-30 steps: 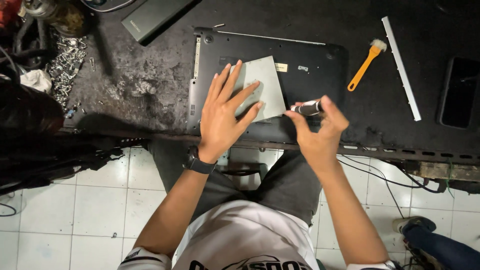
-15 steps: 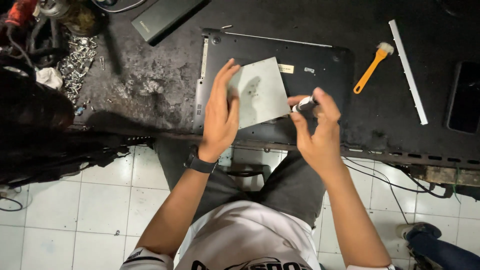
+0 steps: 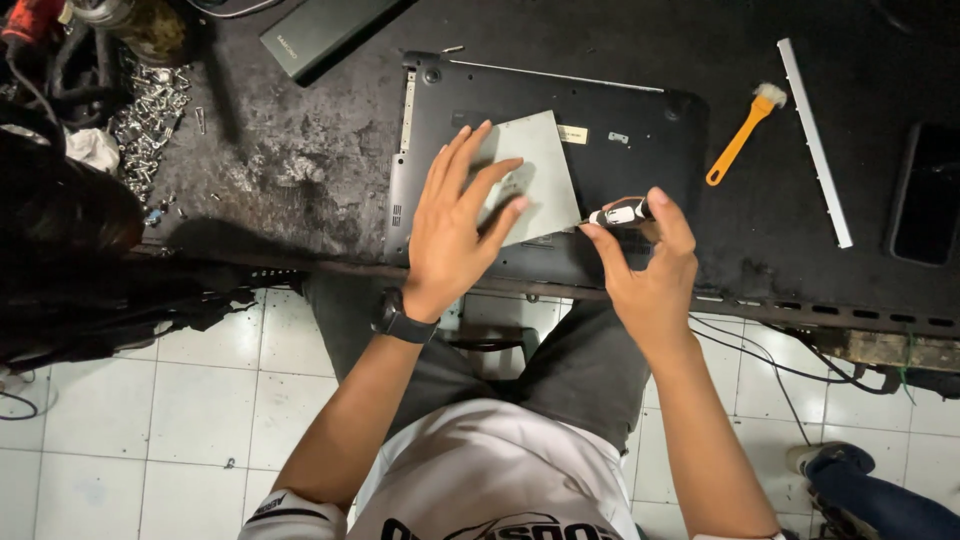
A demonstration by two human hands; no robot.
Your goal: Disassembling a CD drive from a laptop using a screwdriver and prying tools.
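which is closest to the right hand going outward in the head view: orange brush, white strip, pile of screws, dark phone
From the right hand:
1. Orange brush, just up and to the right of it.
2. White strip, further right, past the brush.
3. Dark phone, at the far right edge of the bench.
4. Pile of screws, far off at the upper left.

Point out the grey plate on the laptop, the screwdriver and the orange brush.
grey plate (image 3: 545,165), head view, bare upper right part.
screwdriver (image 3: 620,214), head view, white handle in the right hand.
orange brush (image 3: 737,145), head view, middle of the handle.
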